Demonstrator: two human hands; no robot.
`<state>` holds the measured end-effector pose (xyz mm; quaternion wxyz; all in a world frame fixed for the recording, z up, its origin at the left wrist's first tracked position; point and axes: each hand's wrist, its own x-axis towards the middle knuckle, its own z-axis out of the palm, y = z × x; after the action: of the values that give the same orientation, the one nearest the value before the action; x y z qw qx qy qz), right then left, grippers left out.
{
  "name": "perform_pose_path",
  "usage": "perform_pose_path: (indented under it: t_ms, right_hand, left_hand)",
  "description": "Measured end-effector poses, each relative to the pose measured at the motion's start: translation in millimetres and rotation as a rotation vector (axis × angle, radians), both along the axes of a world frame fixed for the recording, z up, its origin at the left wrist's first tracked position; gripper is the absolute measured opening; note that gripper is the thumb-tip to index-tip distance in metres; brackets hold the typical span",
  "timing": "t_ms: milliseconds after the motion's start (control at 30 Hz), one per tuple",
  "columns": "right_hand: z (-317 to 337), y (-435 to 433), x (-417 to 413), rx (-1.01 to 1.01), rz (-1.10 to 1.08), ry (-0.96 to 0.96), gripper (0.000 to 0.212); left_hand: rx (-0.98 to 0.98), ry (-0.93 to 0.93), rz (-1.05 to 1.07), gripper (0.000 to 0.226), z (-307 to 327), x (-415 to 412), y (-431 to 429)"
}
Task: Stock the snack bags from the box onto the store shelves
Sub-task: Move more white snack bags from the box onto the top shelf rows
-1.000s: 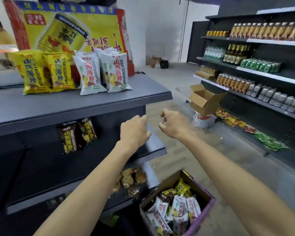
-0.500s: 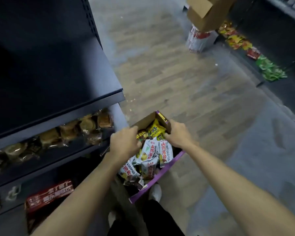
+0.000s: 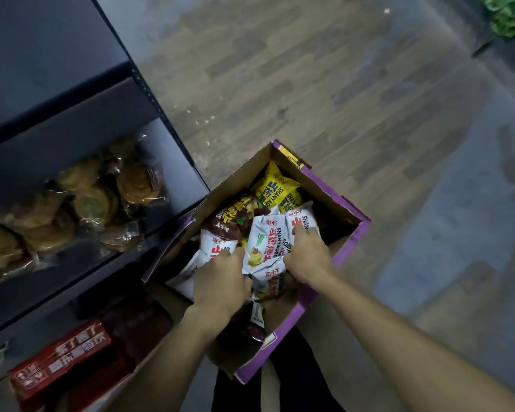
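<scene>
both hands down in box [image 3: 321, 185] now, a sec ago up by shelf [image 3: 72, 108]. left hand [image 3: 220, 281] fingers curled into snack bags [image 3: 217, 248] under it, right hand [image 3: 305, 257] pinching white bag [image 3: 263, 242] just left of it. box on floor below hands. guess next grab started, nothing lifted yet

Clear-wrapped pastries [image 3: 101, 197] sit above a red carton [image 3: 60, 361] — green packets [image 3: 509, 16] far off across the wood floor [image 3: 309, 84].
</scene>
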<state>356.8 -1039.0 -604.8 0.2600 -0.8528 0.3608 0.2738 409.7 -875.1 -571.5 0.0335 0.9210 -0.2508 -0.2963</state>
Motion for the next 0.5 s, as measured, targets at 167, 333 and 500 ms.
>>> perform_pose_path:
  t_ms: [167,333,500]
  right_hand:
    - [-29.5,0.9,11.2,-0.091,-0.039,0.091,0.073]
    - [-56.1,-5.9,10.8,-0.118,-0.051,0.233,0.085]
    - [-73.1,-8.5,4.6,-0.142,-0.017,0.238,0.088]
  left_hand:
    - [-0.023,-0.104,0.034,0.037,-31.8,20.4,-6.2]
    - [-0.028,-0.204,-0.047,0.046,-58.3,43.6,-30.7]
    - [0.103,-0.181,-0.031,0.067,-88.8,62.8,-48.3]
